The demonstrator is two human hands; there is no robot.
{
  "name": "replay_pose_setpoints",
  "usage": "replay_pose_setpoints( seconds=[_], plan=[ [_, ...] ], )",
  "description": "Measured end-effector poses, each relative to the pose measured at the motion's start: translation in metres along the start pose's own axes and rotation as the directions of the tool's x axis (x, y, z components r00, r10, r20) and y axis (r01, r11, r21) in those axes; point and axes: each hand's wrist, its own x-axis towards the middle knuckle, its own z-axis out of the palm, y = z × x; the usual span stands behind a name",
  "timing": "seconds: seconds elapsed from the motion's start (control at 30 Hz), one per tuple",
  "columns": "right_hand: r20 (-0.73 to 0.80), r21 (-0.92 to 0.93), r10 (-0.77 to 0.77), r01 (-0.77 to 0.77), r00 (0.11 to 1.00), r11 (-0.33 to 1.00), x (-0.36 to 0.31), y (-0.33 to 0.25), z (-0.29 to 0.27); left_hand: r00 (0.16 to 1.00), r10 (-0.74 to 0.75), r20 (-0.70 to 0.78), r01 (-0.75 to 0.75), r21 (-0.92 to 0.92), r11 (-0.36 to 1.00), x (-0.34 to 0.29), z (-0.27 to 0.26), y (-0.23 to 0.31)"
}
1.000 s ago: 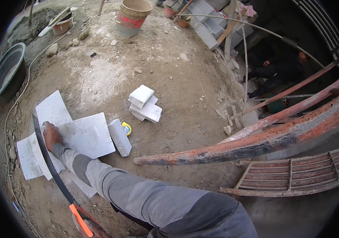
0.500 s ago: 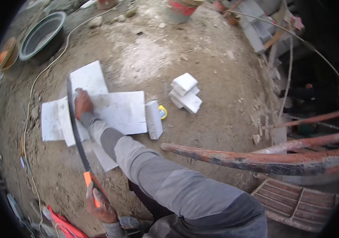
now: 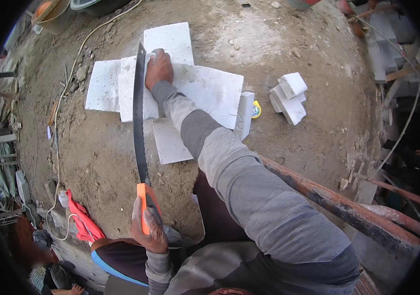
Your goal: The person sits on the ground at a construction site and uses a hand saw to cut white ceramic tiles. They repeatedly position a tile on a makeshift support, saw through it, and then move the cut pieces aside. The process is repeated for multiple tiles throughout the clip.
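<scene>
My left hand [image 3: 150, 228] is closed round the orange handle [image 3: 146, 204] of a hand saw. Its long dark blade [image 3: 139, 108] runs away from me across a white block [image 3: 127, 88], which lies across a longer white block [image 3: 210, 86]. Just right of the blade, my right hand [image 3: 159, 69] presses down with its fingers curled over the upper block; their tips are hard to see. Other white slabs stick out on the far side [image 3: 168, 42] and near side [image 3: 170, 142]. To the right stand a narrow white piece [image 3: 244, 115] and a yellow tape measure [image 3: 256, 109].
Small white offcuts [image 3: 288, 98] are piled on the dirt at right. Rusty poles [image 3: 318, 191] slant along the right. A pale cable [image 3: 62, 113] winds down the left, near a red cloth [image 3: 82, 216]. Tubs [image 3: 52, 17] stand far left. Another person's hand [image 3: 74, 290] shows at lower left.
The saw has been drawn back toward me, its handle now farther from the blocks. My right hand stays on the block. The whole view has shifted, with the blocks now higher and farther right.
</scene>
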Motion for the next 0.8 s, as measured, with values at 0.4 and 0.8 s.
replay_pose_setpoints(
  seconds=[0.4,0.8],
  plan=[
    [-0.025,0.012,-0.087,0.087,0.996,0.996,0.006,0.011,-0.003,0.996,-0.047,0.078,0.042,0.072,0.997,-0.002,-0.015,-0.029],
    [-0.125,0.017,-0.109,0.112,0.986,0.994,0.012,0.020,0.005,0.999,0.034,0.037,-0.036,0.055,0.998,0.024,0.015,-0.041]
  ],
)
